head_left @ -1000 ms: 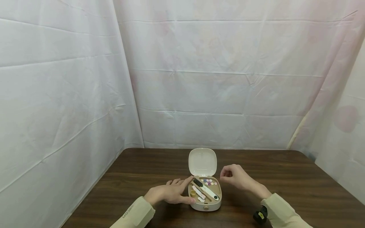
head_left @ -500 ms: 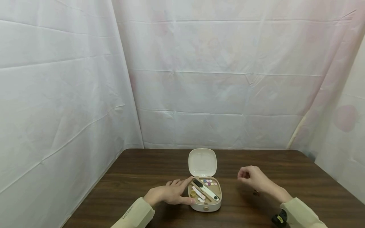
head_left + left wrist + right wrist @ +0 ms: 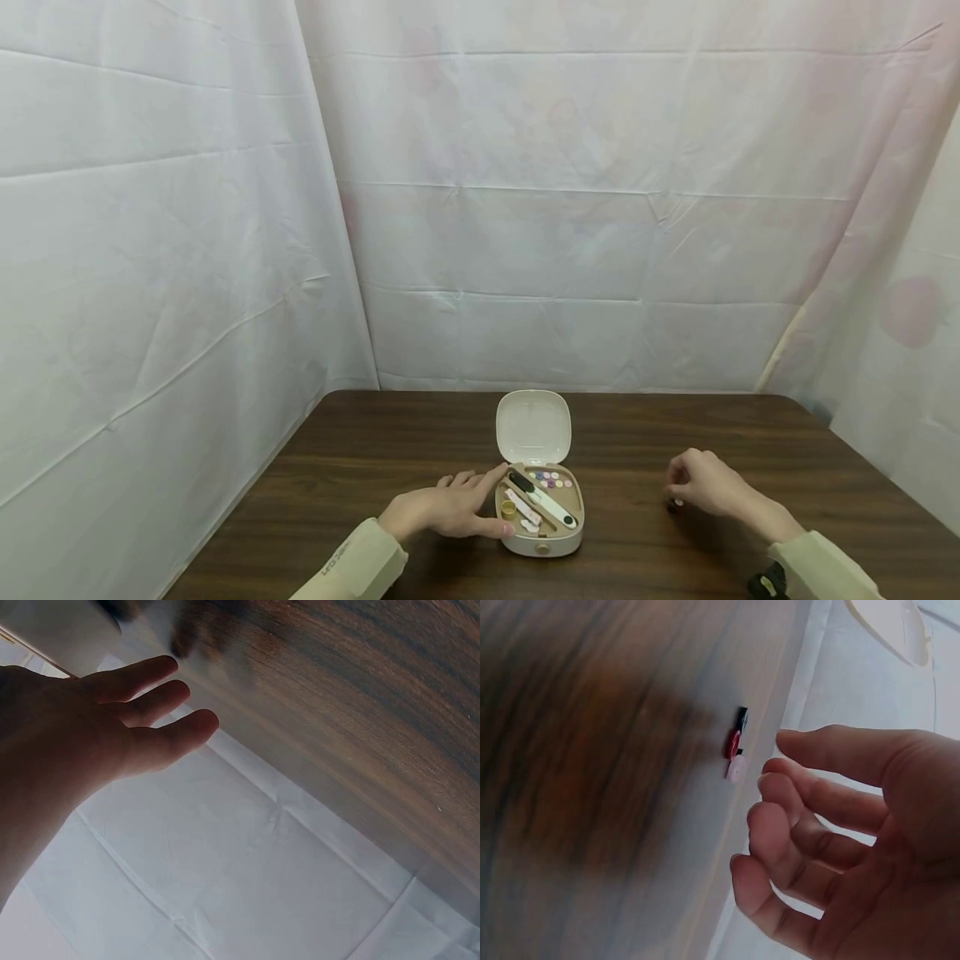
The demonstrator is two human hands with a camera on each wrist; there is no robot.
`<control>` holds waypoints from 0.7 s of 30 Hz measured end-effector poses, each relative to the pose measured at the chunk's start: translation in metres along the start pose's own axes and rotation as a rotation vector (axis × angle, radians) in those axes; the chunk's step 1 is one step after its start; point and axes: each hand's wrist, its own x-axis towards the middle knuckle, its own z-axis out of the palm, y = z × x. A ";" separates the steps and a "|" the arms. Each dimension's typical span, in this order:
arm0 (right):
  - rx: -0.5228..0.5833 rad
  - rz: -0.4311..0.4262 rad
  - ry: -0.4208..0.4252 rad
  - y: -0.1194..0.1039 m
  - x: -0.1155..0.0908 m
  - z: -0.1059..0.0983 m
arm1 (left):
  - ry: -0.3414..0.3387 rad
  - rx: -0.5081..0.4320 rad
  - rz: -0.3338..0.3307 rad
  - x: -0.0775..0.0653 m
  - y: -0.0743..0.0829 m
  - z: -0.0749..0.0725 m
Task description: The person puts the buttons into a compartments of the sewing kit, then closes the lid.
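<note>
Two pale sleeves, the left one (image 3: 360, 557) and the right one (image 3: 825, 567), lie nearest me, with a black thing (image 3: 768, 582) at my right cuff. My left hand (image 3: 450, 507) has its fingers spread and relaxed, thumb at the near left rim of the white box (image 3: 561, 545), index finger at its far left corner. My right hand (image 3: 712, 483) is over the table well to the right of the box, fingers loosely bent, gripping nothing that I can see. Just beyond its fingertips lie small pieces in a row: one pink (image 3: 736, 769), one red (image 3: 733, 744), one black (image 3: 742, 718).

The box stands in front of me, a round knob (image 3: 542, 549) on its near side. Its tan tray holds a gold ring (image 3: 508, 509), a patterned strip (image 3: 522, 506), a white tool (image 3: 555, 509) lying diagonally, and coloured buttons (image 3: 551, 482) toward the far right. Behind them the lid (image 3: 533, 425) is raised. Farther off, the dark wooden table (image 3: 420, 433) ends before hanging pale cloth (image 3: 562, 242).
</note>
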 end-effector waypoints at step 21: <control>0.103 0.063 -0.067 0.016 -0.004 0.002 | 0.003 -0.007 -0.002 -0.001 0.001 -0.001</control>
